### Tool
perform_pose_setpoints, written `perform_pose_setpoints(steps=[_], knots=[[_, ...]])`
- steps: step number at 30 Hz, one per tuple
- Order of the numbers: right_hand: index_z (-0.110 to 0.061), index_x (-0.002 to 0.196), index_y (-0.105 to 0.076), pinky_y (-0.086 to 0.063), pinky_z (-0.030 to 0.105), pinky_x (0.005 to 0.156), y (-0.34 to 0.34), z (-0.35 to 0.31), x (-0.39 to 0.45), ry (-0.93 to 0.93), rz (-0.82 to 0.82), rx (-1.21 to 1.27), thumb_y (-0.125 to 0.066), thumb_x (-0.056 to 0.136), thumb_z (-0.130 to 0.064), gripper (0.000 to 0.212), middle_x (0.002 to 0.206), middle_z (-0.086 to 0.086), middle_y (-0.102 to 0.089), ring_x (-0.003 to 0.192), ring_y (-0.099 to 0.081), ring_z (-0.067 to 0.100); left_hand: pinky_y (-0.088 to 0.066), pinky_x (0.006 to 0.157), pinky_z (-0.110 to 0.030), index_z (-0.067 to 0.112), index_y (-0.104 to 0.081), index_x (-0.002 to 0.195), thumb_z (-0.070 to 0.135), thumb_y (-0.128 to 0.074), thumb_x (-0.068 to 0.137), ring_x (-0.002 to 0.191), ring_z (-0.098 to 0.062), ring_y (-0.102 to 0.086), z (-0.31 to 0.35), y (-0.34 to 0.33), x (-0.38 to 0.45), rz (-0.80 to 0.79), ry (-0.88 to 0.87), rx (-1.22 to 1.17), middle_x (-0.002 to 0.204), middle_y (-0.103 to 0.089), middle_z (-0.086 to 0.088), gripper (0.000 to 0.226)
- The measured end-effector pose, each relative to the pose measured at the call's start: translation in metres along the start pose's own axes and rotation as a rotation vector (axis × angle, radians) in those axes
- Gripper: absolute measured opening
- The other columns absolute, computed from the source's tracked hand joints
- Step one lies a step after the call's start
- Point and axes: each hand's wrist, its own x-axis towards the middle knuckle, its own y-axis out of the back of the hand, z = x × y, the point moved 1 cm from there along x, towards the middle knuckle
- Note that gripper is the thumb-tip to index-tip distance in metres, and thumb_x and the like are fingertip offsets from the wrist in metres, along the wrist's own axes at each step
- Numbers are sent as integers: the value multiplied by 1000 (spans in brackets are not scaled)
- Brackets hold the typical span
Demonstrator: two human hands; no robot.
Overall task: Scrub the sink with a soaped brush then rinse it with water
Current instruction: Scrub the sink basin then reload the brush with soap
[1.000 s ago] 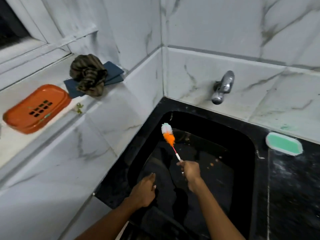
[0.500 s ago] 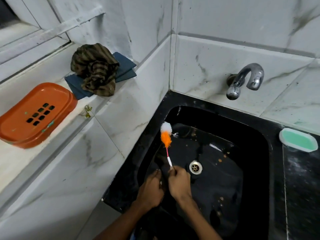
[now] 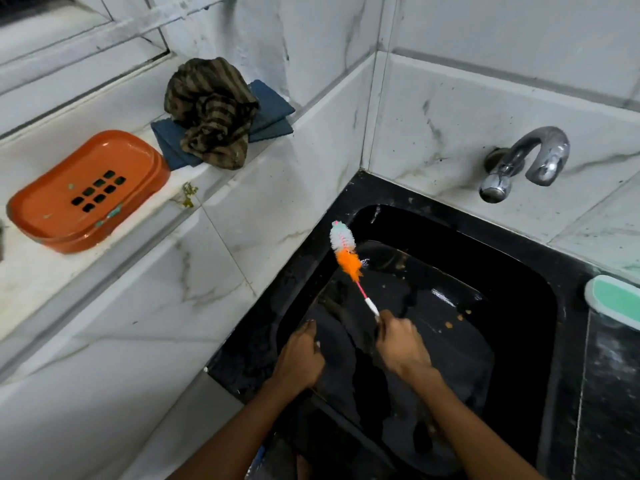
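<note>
A black sink (image 3: 540, 271) fills the lower right, its wet basin speckled with small orange bits. My right hand (image 3: 401, 344) grips the thin handle of a bottle brush (image 3: 346, 251) with white and orange bristles. The bristle end points up-left and touches the sink's left wall near the rim. My left hand (image 3: 299, 358) rests on the sink's near-left rim, fingers loosely bent, holding nothing. A chrome tap (image 3: 526, 161) sticks out of the back wall above the basin; no water runs from it.
A green soap bar in a white dish (image 3: 613, 301) sits on the black counter at right. On the marble ledge at left lie an orange soap tray (image 3: 90, 192), a crumpled striped cloth (image 3: 211, 112) and blue scrub pads (image 3: 270, 112).
My right hand has shifted right, away from my left hand, and the brush head has moved up the sink's left wall. The camera has moved closer and the drain is out of sight.
</note>
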Motion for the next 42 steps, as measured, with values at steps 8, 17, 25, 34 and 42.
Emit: perform_pose_setpoints(steps=[8,17,25,34,42], knots=[[-9,107,-56,-44,40,70,41,10,56,20,31,-56,-44,92,-14,20,97,19,-62,92,-60,41,-12,114,-15,1,-32,153,8,-44,101,148,-24,-30,4,1,0,60,-1,-3,160,-32,-12,53],[-8,113,-58,-47,41,80,55,37,62,-104,15,-115,-46,91,-17,26,108,19,-62,102,-59,39,-19,122,-26,11,-24,157,9,-41,100,151,-19,-23,13,16,11,106,-133,118,163,-26,-6,60],[-9,122,-51,-47,41,81,30,-4,40,-8,19,-119,-38,94,-11,31,111,17,-62,102,-60,37,-7,122,-22,7,-18,158,0,-44,89,155,-17,-8,43,31,48,173,-310,253,167,-12,-5,74],[-8,112,-59,-49,42,80,32,-5,52,-265,74,149,-42,91,-13,28,105,18,-63,98,-60,39,-3,125,-28,5,-8,159,6,-45,88,155,-21,-2,58,43,78,100,-336,397,168,-4,-9,80],[-9,112,-63,-48,40,80,27,25,44,-584,224,340,-46,94,-19,27,106,20,-64,96,-59,40,-20,122,-30,7,-15,158,4,-47,85,153,-22,-10,76,54,92,79,-294,389,167,-13,-6,80]])
